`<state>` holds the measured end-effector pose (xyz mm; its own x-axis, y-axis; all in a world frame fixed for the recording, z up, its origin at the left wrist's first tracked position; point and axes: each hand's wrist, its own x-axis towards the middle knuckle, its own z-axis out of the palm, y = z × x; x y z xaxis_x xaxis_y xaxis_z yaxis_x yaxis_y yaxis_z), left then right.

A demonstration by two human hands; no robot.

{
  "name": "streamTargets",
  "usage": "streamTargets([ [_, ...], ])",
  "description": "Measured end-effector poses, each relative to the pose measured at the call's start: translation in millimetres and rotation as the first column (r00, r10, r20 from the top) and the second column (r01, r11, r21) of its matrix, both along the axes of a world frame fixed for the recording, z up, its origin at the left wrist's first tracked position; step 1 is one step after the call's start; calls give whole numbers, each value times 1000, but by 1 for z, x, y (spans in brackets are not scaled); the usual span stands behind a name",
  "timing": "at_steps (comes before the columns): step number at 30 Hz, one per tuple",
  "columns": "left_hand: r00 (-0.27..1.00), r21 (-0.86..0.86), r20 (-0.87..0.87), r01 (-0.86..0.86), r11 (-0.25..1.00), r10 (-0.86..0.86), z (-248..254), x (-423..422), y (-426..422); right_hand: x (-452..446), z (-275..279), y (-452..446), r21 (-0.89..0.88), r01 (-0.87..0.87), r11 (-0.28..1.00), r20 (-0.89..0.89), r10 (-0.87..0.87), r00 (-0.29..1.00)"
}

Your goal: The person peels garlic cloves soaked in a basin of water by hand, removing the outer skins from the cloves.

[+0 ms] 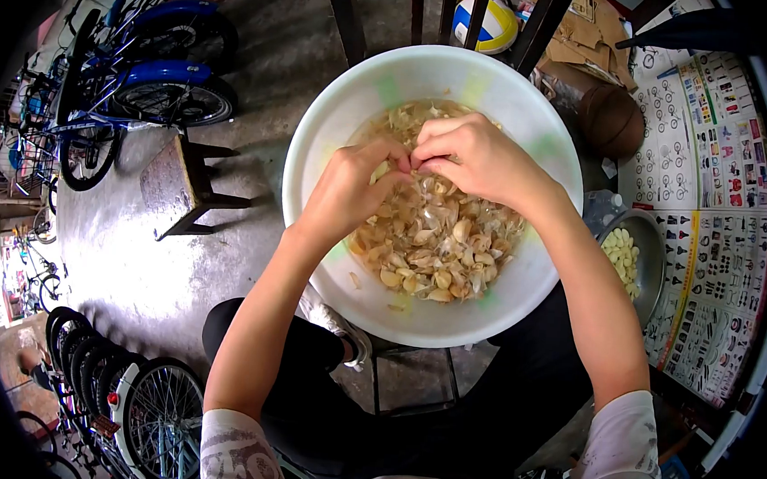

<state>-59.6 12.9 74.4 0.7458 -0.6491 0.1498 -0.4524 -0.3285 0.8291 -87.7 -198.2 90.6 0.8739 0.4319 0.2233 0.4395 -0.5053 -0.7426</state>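
A large white basin [431, 321] holds water with many garlic cloves and loose skins [440, 252] in it. Over its upper half my left hand [361, 181] and my right hand [468, 157] meet, their fingertips pinched together. What lies between the fingertips is too small and too hidden to name. Pale peeled cloves [619, 258] lie in a metal bowl [652, 256] to the right of the basin.
A wooden stool [185, 183] stands on the floor at the left, near blue bicycles [165, 72]. More bicycles and tyres are at the lower left. Dark bars, a ball [489, 26] and cardboard [585, 32] lie beyond the basin. A printed poster [711, 189] is at the right.
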Motion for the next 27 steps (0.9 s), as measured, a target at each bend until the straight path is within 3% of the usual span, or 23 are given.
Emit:
streamTargets([
  [3, 999, 22, -31, 42, 999, -41, 2, 2, 1, 0, 0, -3, 30, -38, 999, -12, 38, 999],
  [8, 961, -39, -275, -21, 999, 10, 5, 5, 4, -4, 4, 3, 54, -42, 998, 19, 41, 999],
  [14, 941, -136, -332, -115, 984, 64, 5, 7, 2, -8, 10, 9, -17, 116, 993, -94, -117, 989],
  [16, 921, -138, -384, -122, 983, 61, 7, 8, 3, -7, 8, 5, 167, 51, 985, -113, -32, 993],
  [19, 892, -150, -451, -110, 983, 31, 5, 10, 5, -7, 10, 4, 193, 43, 980, -139, -16, 990],
  [27, 868, -120, -496, -56, 991, -11, 4, 10, 7, -6, 9, 3, 76, 5, 997, -42, -2, 999],
])
